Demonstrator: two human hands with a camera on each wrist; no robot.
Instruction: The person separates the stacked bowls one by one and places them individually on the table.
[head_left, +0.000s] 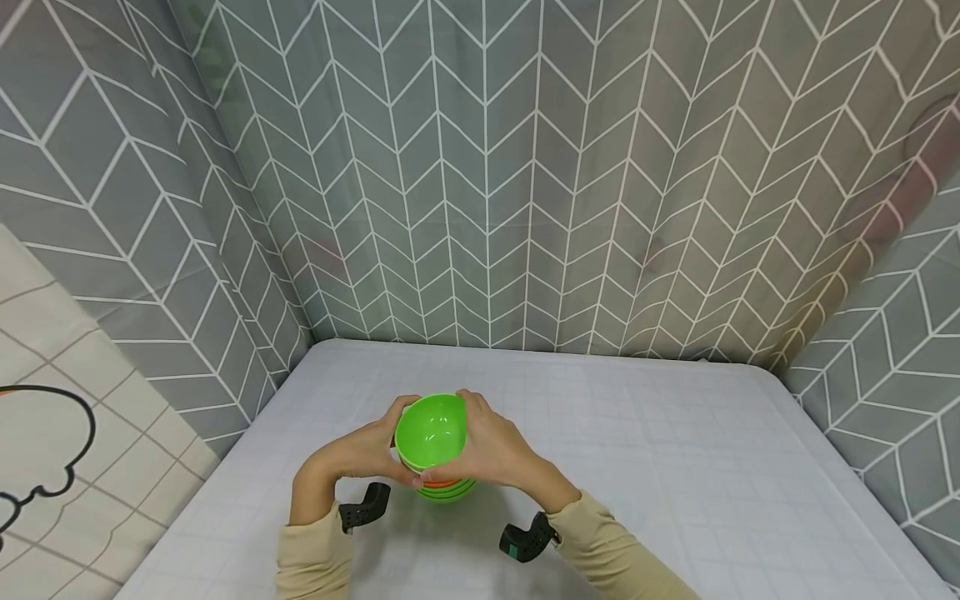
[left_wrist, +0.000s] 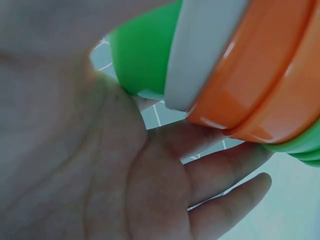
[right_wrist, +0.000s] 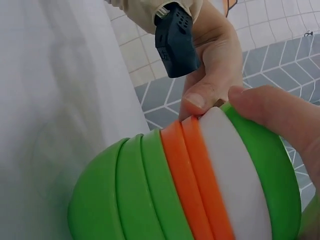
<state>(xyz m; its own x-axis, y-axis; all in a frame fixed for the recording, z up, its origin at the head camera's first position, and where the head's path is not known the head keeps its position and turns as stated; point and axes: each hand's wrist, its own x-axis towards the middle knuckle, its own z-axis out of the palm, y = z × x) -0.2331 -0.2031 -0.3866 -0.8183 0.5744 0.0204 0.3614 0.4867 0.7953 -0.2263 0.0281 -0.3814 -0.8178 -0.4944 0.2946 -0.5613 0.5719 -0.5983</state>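
1. The stack of bowls [right_wrist: 170, 175] sits between the two hands over the table's near part; whether its base touches the cloth cannot be told.
2. Seen from the head, its long axis runs from the mouth, near 11 o'clock, to the base, near 5, and the mouth faces the wearer.
3. Seven bowls can be counted: one top green bowl [head_left: 432, 429], one white bowl [right_wrist: 231, 175], two orange bowls [right_wrist: 188, 185] and three lower green bowls [right_wrist: 137, 190].
4. The person's left hand [head_left: 363, 450] lies at 9 o'clock, thumb in front and fingers behind, gripping the stack's side.
5. The right hand [head_left: 495, 442] lies at 3 o'clock, curved around the top green bowl, thumb against its wall. Both touch the stack, so neither is nearer.
6. Outward, two wrist cameras [head_left: 365, 506] hang at 7 and 5 o'clock; the white table [head_left: 637, 467] spreads toward 3, with one patterned curtain [head_left: 517, 167] at 12.
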